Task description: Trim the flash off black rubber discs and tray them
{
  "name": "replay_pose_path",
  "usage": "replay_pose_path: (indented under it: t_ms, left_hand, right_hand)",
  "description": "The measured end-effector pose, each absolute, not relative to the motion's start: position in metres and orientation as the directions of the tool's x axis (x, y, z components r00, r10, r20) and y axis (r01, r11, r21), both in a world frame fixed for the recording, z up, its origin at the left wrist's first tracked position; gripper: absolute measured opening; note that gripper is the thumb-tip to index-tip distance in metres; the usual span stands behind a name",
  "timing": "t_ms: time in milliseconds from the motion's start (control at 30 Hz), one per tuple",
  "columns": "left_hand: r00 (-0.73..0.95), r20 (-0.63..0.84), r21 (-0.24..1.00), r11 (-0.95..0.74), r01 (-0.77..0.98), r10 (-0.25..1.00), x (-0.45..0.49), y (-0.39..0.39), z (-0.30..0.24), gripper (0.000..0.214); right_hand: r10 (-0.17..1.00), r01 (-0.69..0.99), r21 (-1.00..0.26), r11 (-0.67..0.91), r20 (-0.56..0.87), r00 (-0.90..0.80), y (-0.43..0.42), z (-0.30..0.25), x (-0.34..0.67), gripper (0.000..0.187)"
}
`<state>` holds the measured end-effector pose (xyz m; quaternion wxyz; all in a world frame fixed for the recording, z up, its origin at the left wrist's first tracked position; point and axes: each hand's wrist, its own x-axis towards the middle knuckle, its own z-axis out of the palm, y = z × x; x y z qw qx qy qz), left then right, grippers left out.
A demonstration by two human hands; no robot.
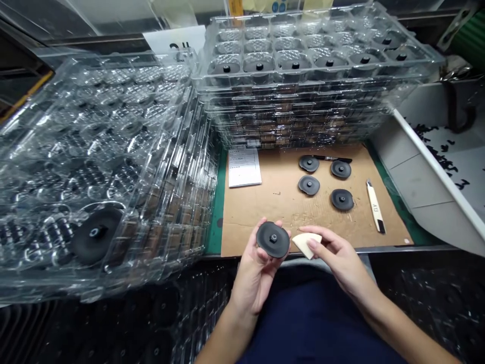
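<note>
Ctr brightly lit; strong glare on clear trays; btm corners dim, prob. blurred; edges stretched.

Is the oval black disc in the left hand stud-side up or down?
Stud-side up: the oval black disc, held in the left hand, shows its small central stud facing the camera.

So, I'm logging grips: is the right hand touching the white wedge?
Touching: the head view shows the right hand holding the white wedge, thumb laid over its visible face.

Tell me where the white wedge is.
In the head view, the white wedge is held by the right hand, just right of the black disc in the left hand.
</note>
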<state>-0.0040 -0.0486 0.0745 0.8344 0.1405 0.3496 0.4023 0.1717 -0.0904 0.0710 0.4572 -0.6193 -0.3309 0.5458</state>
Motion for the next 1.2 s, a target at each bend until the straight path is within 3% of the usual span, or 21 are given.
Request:
replay_pose_path:
  t_ms: [133, 300, 433, 567, 633, 733, 867, 1000, 1133, 1200]
  left_hand:
    - [0.425, -0.466, 0.545, 0.630, -0.553, 0.776, 0.004, -0.050, 0.074, 0.066]
    - [0.458, -0.488, 0.560, 0.669, -0.489, 0.743, 0.012, -0.049, 0.077, 0.057]
    - [0.385, -0.507, 0.596, 0.636, -0.490, 0.771, 0.014, -0.049, 0.079, 0.052]
    - [0.441, -0.456, 0.600, 0.632, -0.490, 0.773, 0.020, -0.049, 0.080, 0.056]
    - [0.465, -0.440, 0.597, 0.637, -0.488, 0.768, 0.022, -0.047, 0.084, 0.057]
    - [0.462, -0.455, 0.595, 0.646, -0.478, 0.761, 0.026, -0.046, 0.090, 0.062]
    - [0.488, -0.454, 0.620, 0.657, -0.428, 0.746, 0.034, -0.045, 0.097, 0.058]
    - [0.535, -0.434, 0.597, 0.677, -0.431, 0.724, 0.031, -0.041, 0.099, 0.062]
    - [0.521, -0.508, 0.577, 0.720, -0.386, 0.686, 0.033, -0.042, 0.096, 0.074]
    - [0.479, -0.554, 0.614, 0.722, -0.318, 0.681, 0.038, -0.045, 0.097, 0.069]
  right_hand:
    - [0.956, 0.152, -0.965, -0.214, -0.175, 0.235, -0.078, 0.094, 0.171, 0.029]
    - [0.961, 0.462, -0.857, 0.230, 0.275, 0.033, -0.068, 0.116, 0.152, 0.025]
    - [0.954, 0.490, -0.819, 0.299, 0.239, -0.183, -0.064, 0.121, 0.150, 0.020]
    - [0.919, 0.546, -0.759, 0.355, 0.389, -0.058, -0.064, 0.120, 0.155, 0.021]
    - [0.898, 0.524, -0.749, 0.405, 0.433, -0.075, -0.071, 0.119, 0.157, 0.025]
    - [0.914, 0.476, -0.785, 0.397, 0.387, -0.124, -0.077, 0.121, 0.160, 0.025]
    - [0.901, 0.544, -0.758, 0.360, 0.433, 0.007, -0.071, 0.126, 0.164, 0.023]
    - [0.891, 0.502, -0.744, 0.442, 0.429, -0.149, -0.081, 0.124, 0.174, 0.028]
    - [0.953, 0.622, -0.752, 0.219, 0.301, 0.029, -0.085, 0.125, 0.189, 0.023]
    - [0.917, 0.660, -0.672, 0.336, 0.393, -0.067, -0.075, 0.130, 0.193, 0.021]
